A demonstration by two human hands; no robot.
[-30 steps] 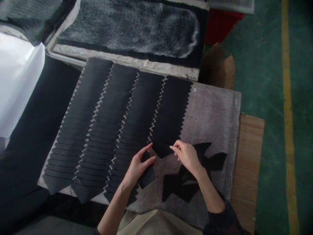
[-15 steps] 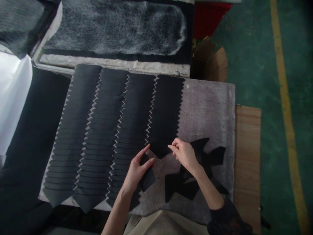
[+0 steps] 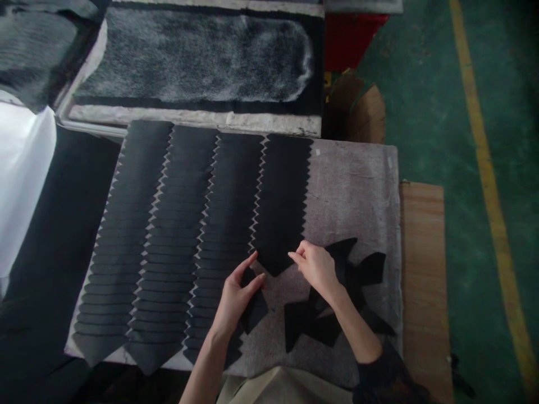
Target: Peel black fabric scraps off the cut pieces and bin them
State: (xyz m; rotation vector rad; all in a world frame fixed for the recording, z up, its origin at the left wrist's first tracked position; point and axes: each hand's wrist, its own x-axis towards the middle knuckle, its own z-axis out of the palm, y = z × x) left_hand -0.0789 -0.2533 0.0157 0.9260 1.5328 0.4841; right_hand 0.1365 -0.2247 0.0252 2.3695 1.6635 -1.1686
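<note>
Several columns of overlapping black pointed fabric pieces (image 3: 202,224) lie on a grey felt board (image 3: 357,196). My left hand (image 3: 236,297) grips a black pointed piece (image 3: 255,311) between thumb and fingers, beside the lower end of the rightmost column (image 3: 282,207). My right hand (image 3: 318,266) hovers at that column's bottom tip with fingers pinched together; what they hold, if anything, is too small to make out. Under my right wrist sits a loose heap of black pieces (image 3: 332,314).
A tray with dark fuzzy material (image 3: 193,56) stands behind the board. Black cloth (image 3: 50,235) and white sheet (image 3: 21,168) lie at left. A wooden panel (image 3: 425,292), cardboard (image 3: 366,112), a red crate (image 3: 349,33) and green floor with a yellow line (image 3: 484,168) are at right.
The view has shifted slightly, so everything sits a little lower and further left. Both hands keep almost the same pose at the rightmost column's tip.
</note>
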